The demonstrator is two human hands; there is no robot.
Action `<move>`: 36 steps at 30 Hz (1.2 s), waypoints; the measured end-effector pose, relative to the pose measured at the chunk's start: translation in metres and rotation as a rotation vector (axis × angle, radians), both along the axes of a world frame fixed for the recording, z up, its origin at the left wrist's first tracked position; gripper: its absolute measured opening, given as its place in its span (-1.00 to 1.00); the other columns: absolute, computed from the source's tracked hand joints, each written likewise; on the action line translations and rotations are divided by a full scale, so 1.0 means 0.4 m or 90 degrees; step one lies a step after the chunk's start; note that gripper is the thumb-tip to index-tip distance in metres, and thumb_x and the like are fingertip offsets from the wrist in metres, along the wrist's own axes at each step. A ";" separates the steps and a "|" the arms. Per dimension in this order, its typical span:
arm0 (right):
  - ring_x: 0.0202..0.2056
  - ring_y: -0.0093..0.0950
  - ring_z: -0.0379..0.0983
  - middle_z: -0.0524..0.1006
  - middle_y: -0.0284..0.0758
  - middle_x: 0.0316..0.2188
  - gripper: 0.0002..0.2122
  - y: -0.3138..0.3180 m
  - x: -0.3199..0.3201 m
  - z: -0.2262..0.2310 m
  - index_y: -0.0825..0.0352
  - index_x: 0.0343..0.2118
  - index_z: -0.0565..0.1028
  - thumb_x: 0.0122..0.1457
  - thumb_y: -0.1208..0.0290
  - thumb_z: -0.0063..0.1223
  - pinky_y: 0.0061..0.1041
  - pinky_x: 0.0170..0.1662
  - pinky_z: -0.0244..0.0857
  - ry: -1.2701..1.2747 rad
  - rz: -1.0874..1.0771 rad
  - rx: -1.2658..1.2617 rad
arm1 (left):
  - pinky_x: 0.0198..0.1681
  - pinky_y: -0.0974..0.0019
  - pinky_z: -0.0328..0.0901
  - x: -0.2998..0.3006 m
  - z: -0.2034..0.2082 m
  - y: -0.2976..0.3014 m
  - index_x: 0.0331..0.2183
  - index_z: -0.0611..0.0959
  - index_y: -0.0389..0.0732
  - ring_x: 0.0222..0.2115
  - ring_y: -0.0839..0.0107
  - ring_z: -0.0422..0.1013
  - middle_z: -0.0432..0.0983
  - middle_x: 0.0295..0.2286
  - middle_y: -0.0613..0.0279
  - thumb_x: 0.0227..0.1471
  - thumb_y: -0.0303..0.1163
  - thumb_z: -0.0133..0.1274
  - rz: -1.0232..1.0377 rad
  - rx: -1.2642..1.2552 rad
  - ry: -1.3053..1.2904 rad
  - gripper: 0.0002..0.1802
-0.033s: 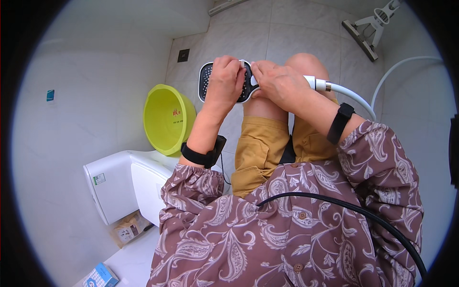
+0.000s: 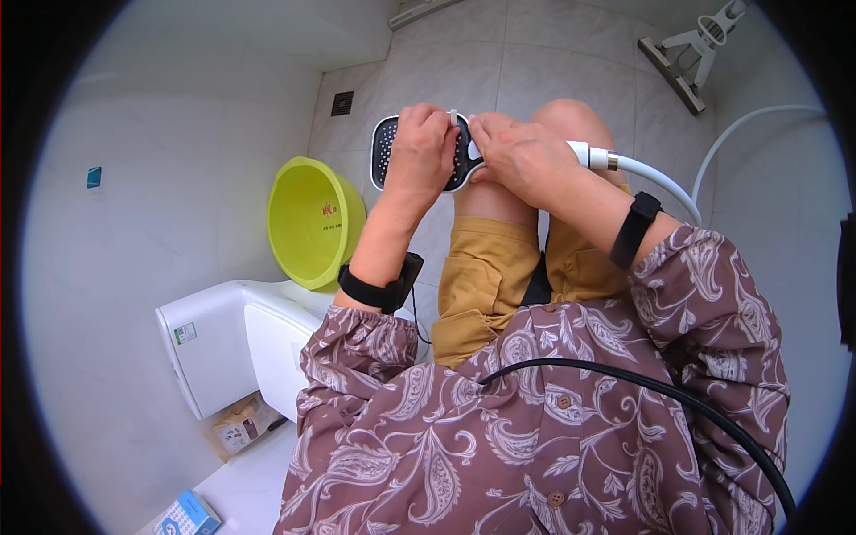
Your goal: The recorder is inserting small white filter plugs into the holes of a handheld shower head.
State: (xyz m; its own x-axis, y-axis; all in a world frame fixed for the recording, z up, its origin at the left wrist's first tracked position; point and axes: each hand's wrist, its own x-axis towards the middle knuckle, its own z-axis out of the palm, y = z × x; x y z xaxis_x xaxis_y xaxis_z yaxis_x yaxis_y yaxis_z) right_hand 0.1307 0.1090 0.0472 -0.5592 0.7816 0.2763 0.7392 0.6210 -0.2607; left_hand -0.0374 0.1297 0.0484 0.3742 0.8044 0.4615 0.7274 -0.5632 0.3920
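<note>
A shower head (image 2: 383,153) with a white rim and a dark, dotted spray face lies over my knees, face up. My right hand (image 2: 526,159) is closed round its handle near the neck, fingertips against the head's edge. Over the spray face, my left hand (image 2: 419,147) pinches a small white piece (image 2: 453,118), whose kind I cannot make out. That hand hides much of the face. From the handle's white end, a metal collar leads into a pale hose (image 2: 660,176) running right.
At the left stands a lime-green basin (image 2: 303,223), beside a white toilet (image 2: 209,348). A floor drain (image 2: 341,103) lies far left and a mop (image 2: 687,71) far right. A blue-and-white box (image 2: 189,514) sits lower left. A black cable (image 2: 660,385) crosses my shirt.
</note>
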 end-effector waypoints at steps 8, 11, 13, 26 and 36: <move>-0.35 -0.42 0.45 0.39 -0.31 -0.35 -0.52 0.005 0.004 -0.007 0.44 -0.14 0.30 -0.07 0.24 0.13 -0.53 -0.38 0.36 -0.040 0.012 -0.022 | -0.30 0.16 0.22 0.018 -0.007 -0.009 -0.54 0.49 -0.32 -0.38 0.08 0.28 0.39 -0.46 0.07 -0.20 -0.59 0.04 0.028 -0.032 -0.025 -0.95; -0.35 -0.44 0.46 0.47 -0.30 -0.44 -0.55 0.000 0.002 -0.003 0.47 -0.21 0.39 -0.13 0.25 0.13 -0.56 -0.35 0.35 -0.015 -0.003 0.000 | -0.31 0.16 0.22 0.020 -0.014 -0.015 -0.55 0.49 -0.32 -0.39 0.09 0.29 0.39 -0.47 0.08 -0.20 -0.59 0.04 0.064 -0.024 -0.032 -0.95; -0.35 -0.43 0.45 0.47 -0.30 -0.44 -0.55 -0.001 0.001 -0.005 0.46 -0.22 0.39 -0.13 0.24 0.14 -0.55 -0.34 0.35 -0.012 -0.005 0.004 | -0.34 0.21 0.24 0.019 -0.015 -0.015 -0.57 0.51 -0.28 -0.41 0.14 0.34 0.43 -0.49 0.13 -0.21 -0.53 0.12 0.076 -0.019 -0.049 -0.90; -0.35 -0.45 0.45 0.47 -0.29 -0.44 -0.53 0.001 0.007 -0.012 0.46 -0.22 0.40 -0.16 0.21 0.18 -0.57 -0.34 0.35 -0.019 0.002 0.038 | -0.30 0.27 0.27 0.014 0.013 -0.011 -0.51 0.62 -0.24 -0.40 0.20 0.41 0.48 -0.47 0.15 -0.18 -0.39 0.15 0.099 -0.099 -0.016 -0.87; -0.34 -0.47 0.45 0.47 -0.29 -0.44 -0.48 0.003 0.010 -0.012 0.51 -0.17 0.38 -0.14 0.21 0.14 -0.59 -0.34 0.35 -0.037 0.013 0.048 | -0.33 0.31 0.30 0.020 0.020 -0.005 -0.47 0.61 -0.26 -0.45 0.26 0.42 0.49 -0.49 0.16 -0.21 -0.39 0.18 0.106 -0.103 -0.048 -0.82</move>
